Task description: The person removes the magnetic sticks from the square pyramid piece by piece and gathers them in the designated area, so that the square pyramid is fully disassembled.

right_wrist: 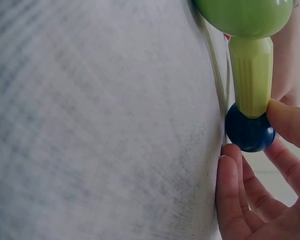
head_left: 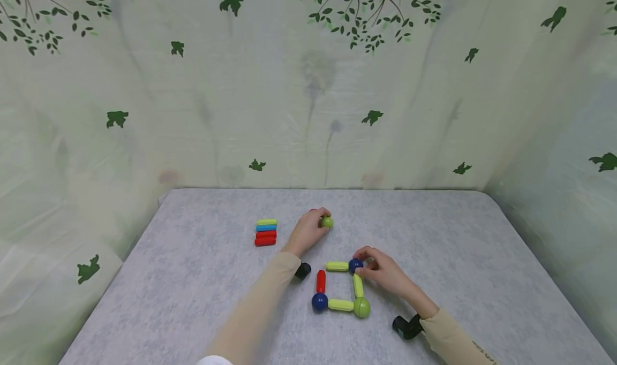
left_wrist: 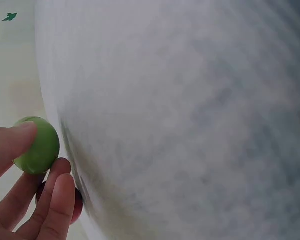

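Far back on the table, my left hand pinches a green ball between thumb and fingers. Behind those fingers a red ball is mostly hidden. My right hand holds a dark blue ball with thumb and fingertips, at the far right corner of a square of magnetic rods and balls. Two yellow-green rods, a far one and a right one, meet this ball. The near side is a yellow-green rod between another blue ball and a green ball. A red rod forms the left side.
Left of my left hand lie several rods in a stack: a yellow-green rod, a blue rod and red rods. The grey table ends at a leaf-printed curtain at the back and sides.
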A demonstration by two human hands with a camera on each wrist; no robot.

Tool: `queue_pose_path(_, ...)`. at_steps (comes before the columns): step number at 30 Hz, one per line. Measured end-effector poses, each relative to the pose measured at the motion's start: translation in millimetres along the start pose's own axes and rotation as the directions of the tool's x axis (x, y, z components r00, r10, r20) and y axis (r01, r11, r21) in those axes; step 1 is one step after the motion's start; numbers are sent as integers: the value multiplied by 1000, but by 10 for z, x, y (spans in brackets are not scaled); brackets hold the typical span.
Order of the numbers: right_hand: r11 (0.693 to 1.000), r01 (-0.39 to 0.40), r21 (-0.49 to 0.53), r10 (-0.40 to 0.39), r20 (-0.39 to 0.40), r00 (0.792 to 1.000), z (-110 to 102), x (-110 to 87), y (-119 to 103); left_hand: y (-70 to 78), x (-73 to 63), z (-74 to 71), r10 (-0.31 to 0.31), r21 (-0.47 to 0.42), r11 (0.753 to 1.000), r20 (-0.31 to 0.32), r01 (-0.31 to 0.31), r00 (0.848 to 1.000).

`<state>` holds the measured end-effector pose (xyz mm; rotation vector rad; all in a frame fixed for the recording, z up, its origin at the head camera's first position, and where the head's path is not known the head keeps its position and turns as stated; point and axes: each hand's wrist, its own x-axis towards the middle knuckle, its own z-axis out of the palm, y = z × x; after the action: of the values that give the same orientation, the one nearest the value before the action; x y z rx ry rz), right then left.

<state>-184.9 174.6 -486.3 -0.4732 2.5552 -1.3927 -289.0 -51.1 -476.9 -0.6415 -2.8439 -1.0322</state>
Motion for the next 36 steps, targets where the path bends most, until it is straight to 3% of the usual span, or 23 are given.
queue_pose_path(8, 1000, -8, 0, 8, -1, 1000, 7, 0, -6, 15, 23, 26, -38, 66, 997, -11, 39, 999)
queue_pose_path(17, 999, -52, -10, 52, -3, 999, -5, 2, -17, -1, -111, -57, -6, 13, 1000, -9, 6, 1000)
queue_pose_path(20, 998, -56, -11, 56, -6, 998, -7, 2, -14, 5, -209, -112, 23, -81, 997, 46, -19, 999)
queue_pose_path(23, 999, -53, -7, 53, -5, 999, -9, -1, -13, 12, -319, -154, 65, -189, 981, 147, -37, 987)
queue_pose_path(29, 999, -41, -2, 41, 0, 999, -7, 1, -12, 40, -520, -132, 118, -287, 958, 353, -13, 928)
queue_pose_path(32, 999, -32, 1, 32, 1, 999, -5, 2, -16, 77, -590, -99, 119, -299, 954, 381, 0, 917)
queue_pose_path(36, 1000, -29, -1, 29, 0, 1000, 2, 9, -23, 140, -633, -51, 140, -273, 961, 368, -38, 919)
